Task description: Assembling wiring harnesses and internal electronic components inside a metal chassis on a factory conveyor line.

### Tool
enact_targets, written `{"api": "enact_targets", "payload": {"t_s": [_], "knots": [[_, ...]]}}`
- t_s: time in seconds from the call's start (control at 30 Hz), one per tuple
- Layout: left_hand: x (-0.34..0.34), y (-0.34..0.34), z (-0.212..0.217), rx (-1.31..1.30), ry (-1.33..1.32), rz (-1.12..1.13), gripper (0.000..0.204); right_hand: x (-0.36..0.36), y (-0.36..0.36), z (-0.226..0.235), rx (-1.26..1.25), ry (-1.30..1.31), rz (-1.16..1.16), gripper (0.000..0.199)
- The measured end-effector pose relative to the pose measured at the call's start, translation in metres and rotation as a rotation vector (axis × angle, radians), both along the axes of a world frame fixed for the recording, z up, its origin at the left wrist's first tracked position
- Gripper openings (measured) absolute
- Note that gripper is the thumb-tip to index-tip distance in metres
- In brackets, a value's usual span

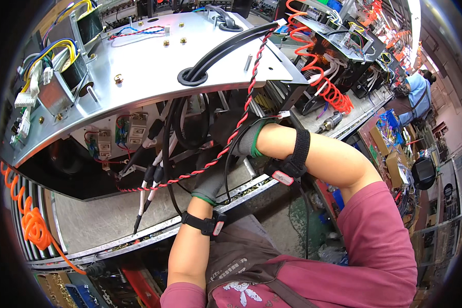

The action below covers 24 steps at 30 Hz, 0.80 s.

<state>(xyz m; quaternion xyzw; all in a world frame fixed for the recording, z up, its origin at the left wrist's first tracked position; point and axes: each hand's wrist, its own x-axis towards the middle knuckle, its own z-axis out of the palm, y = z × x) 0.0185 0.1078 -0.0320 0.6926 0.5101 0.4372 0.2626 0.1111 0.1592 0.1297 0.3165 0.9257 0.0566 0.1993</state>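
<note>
Both my hands, in dark grey gloves with green cuffs, reach under the metal panel [149, 56] of a large open electrical unit. My left hand [213, 180] is low by the unit's front edge; my right hand [247, 142] goes in above it, further right. The fingers of both hands are hidden in shadow and behind wires, so what they touch does not show. A twisted red-and-black wire [247, 102] hangs across in front of the gloves. Thick black cables [226, 47] pass through a grommet in the panel. White leads with black sleeves [145, 191] dangle at the left.
An orange coiled hose [36, 231] hangs at the left. Further right are a red coiled hose [336, 97], a power screwdriver [329, 122] and another open unit [339, 46]. A person in blue [418, 95] is at the far right. Parts bins [74, 292] stand below the bench's edge.
</note>
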Motion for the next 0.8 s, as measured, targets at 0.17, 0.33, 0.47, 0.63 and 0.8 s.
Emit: {"api": "enact_targets", "payload": {"t_s": [0.17, 0.33, 0.47, 0.63, 0.8], "knots": [[-0.007, 0.005, -0.003, 0.018, -0.003, -0.119, 0.026, -0.001, -0.001, 0.005, -0.035, -0.01, -0.049, 0.04], [-0.012, 0.009, -0.001, 0.078, 0.229, -0.145, 0.035, -0.003, 0.001, 0.003, -0.02, -0.019, -0.086, 0.041], [-0.014, 0.009, 0.007, 0.111, 0.263, -0.192, 0.037, -0.005, 0.001, 0.002, -0.02, -0.033, -0.091, 0.04], [-0.013, 0.011, 0.01, 0.153, 0.268, -0.127, 0.033, -0.005, -0.001, 0.007, -0.04, -0.064, -0.07, 0.04], [-0.008, 0.013, 0.002, 0.283, 0.479, -0.006, 0.032, -0.006, 0.001, 0.006, -0.052, -0.002, -0.1, 0.034]]}}
